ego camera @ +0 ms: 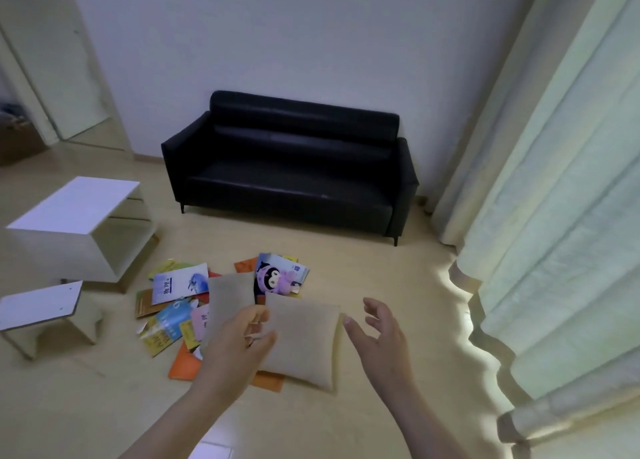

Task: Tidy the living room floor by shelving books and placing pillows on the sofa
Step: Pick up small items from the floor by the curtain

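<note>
Beige woven-fabric pillow, roughly square & puffy, lies flat on the pale wood-look floor btwn both hands. It's slightly longer near-to-far, far edge twd the black leather sofa. Left hand overlaps its left edge, fingers curled there; can't tell if they grip. Right hand hovers just beside its right edge, fingers spread, holding nothing. Second beige pillow sits just behind-left, atop scattered glossy paperback books.
</note>
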Demonstrator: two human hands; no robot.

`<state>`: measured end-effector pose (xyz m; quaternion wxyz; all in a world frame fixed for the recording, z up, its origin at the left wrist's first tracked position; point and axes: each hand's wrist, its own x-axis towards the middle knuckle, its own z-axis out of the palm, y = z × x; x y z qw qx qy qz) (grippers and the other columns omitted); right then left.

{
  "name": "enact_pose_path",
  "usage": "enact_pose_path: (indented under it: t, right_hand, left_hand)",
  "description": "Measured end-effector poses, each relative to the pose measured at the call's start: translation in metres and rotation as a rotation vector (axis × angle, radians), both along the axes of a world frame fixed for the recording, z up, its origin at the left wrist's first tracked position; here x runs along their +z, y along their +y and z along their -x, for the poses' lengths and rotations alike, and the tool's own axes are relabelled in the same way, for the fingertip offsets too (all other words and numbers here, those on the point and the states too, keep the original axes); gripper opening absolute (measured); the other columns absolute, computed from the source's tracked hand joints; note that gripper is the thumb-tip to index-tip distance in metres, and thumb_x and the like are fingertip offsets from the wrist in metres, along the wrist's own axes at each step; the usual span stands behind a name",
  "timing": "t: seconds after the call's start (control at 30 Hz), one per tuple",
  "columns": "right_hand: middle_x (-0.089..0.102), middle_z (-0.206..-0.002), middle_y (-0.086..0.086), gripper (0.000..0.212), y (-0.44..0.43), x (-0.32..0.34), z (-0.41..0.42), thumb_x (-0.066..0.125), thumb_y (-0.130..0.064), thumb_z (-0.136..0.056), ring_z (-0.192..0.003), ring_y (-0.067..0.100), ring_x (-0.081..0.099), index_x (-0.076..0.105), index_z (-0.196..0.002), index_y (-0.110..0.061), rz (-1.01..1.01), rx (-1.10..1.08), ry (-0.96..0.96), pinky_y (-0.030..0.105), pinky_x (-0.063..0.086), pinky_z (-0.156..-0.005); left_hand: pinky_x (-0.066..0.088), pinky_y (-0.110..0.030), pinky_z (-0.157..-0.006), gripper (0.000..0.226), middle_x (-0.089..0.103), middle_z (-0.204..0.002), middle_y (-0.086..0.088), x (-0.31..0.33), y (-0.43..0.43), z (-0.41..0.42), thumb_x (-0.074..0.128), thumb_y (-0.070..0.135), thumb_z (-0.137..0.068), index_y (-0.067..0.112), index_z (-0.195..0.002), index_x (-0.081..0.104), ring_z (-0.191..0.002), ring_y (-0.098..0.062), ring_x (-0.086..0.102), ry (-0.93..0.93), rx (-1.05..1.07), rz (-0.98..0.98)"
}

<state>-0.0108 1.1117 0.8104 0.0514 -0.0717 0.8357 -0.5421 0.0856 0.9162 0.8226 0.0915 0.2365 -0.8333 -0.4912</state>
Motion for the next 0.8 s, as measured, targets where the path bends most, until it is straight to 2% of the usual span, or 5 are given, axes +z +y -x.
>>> enact_pose_path:
  t: [0.27, 0.5, 0.73, 0.8]
  right_hand:
    - [0.052, -0.129, -0.005, 0.045, -0.094, -0.013, 0.063, 0.067, -0.026, -0.089, -0.113, 0.012, 0.052, 0.049, -0.129, -0.019, -0.063, -0.007, -0.035, 0.008, 0.041, -0.067]
    - [0.051, -0.130, -0.008, 0.046, -0.151, -0.034, 0.134, 0.066, -0.031, -0.088, -0.113, 0.011, 0.051, 0.049, -0.130, -0.021, -0.067, 0.009, -0.075, 0.009, 0.041, -0.068]
    - [0.052, -0.130, -0.005, 0.047, -0.212, -0.067, 0.242, 0.067, -0.030, -0.088, -0.112, 0.012, 0.052, 0.050, -0.130, -0.020, -0.056, 0.023, -0.119, 0.019, 0.040, -0.075]
    - [0.053, -0.130, -0.006, 0.048, -0.231, -0.082, 0.277, 0.067, -0.033, -0.087, -0.110, 0.011, 0.053, 0.050, -0.130, -0.022, -0.094, 0.035, -0.143, 0.025, 0.044, -0.082]
  left_hand:
    - [0.051, -0.026, -0.087, 0.025, 0.053, -0.099, 0.026, -0.006, -0.096, 0.064, 0.062, 0.023, -0.091, 0.034, -0.110, 0.052, -0.097, 0.003, 0.054, -0.042, -0.031, 0.006]
    - [0.045, -0.023, -0.086, 0.029, 0.058, -0.110, 0.016, -0.027, -0.155, 0.131, 0.062, 0.021, -0.090, 0.025, -0.119, 0.057, -0.104, -0.003, 0.054, -0.080, -0.013, -0.005]
    - [0.050, -0.029, -0.089, 0.027, 0.061, -0.108, 0.016, -0.047, -0.215, 0.230, 0.066, 0.025, -0.087, 0.027, -0.113, 0.060, -0.101, -0.004, 0.057, -0.110, 0.030, 0.031]
    - [0.050, -0.028, -0.089, 0.027, 0.063, -0.108, 0.014, -0.057, -0.234, 0.263, 0.067, 0.024, -0.087, 0.024, -0.113, 0.061, -0.100, -0.005, 0.058, -0.129, 0.045, 0.041]
